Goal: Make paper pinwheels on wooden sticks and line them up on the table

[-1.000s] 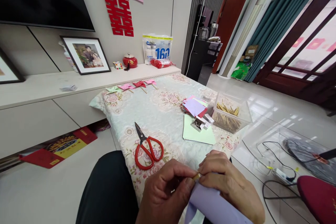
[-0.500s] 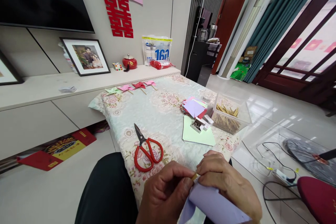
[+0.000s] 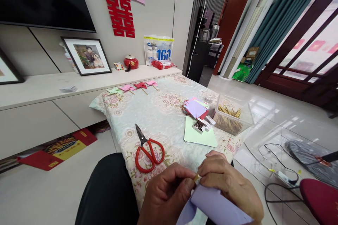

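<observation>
Slip risk: the small tan stick is caught only at its tip between the two hands; a loose pinch and it would likely drop into the lap, out of sight.
Paper risk: the lilac paper bends under the right hand, so a hard press could crease or tear it where the stick meets it.
Prick risk: if the stick end is pointed, which cannot be told here, the thumbs pushing toward each other could get jabbed.
Left hand: the left hand is curled, thumb and forefinger pinching the stick from its side, knuckles up.
Right hand: the right hand arches over the paper, fingertips closed on the same stick and the paper's top edge.
Hands together: touching at the fingertips, low and close to the body.
Beyond the hands: red scissors lie just ahead of the left hand on the floral cloth; a green sheet and a clear tub of sticks sit further ahead of the right.
</observation>
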Demonstrator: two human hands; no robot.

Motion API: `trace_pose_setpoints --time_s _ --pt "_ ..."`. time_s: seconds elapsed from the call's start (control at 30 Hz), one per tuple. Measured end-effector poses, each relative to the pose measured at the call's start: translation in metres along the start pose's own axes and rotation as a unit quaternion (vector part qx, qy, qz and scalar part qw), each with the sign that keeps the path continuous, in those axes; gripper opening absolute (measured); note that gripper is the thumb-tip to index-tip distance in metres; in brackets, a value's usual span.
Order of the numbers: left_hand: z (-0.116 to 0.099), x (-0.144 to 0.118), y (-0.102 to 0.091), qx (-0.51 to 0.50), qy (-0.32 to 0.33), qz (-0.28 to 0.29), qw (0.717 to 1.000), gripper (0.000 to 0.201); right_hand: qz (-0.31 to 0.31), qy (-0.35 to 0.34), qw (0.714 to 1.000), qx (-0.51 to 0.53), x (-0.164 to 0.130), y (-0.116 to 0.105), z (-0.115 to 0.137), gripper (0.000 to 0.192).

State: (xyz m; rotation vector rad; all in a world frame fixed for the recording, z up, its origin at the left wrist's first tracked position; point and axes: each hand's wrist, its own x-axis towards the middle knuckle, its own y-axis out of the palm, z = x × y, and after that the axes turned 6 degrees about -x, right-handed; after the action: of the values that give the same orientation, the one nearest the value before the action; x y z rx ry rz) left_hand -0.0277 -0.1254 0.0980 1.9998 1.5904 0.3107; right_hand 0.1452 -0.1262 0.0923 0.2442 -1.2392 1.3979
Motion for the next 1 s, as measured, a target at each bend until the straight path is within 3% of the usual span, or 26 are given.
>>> trace_pose_setpoints --time_s 0.5,0.73,1.0 --pt "-0.002 -0.001 0.001 0.000 -0.009 -0.011 1.000 0.027 0.023 0.017 1.000 0.010 0.006 -0.003 0.005 0.012" --pt "-0.002 -0.004 -0.004 0.013 -0.036 0.014 0.999 0.022 0.029 -0.006 0.999 0.016 0.010 -0.003 0.004 0.012" --pt "0.000 -0.003 -0.014 0.115 0.031 0.053 0.991 0.023 0.034 0.023 0.997 0.059 0.010 -0.002 0.003 0.012"
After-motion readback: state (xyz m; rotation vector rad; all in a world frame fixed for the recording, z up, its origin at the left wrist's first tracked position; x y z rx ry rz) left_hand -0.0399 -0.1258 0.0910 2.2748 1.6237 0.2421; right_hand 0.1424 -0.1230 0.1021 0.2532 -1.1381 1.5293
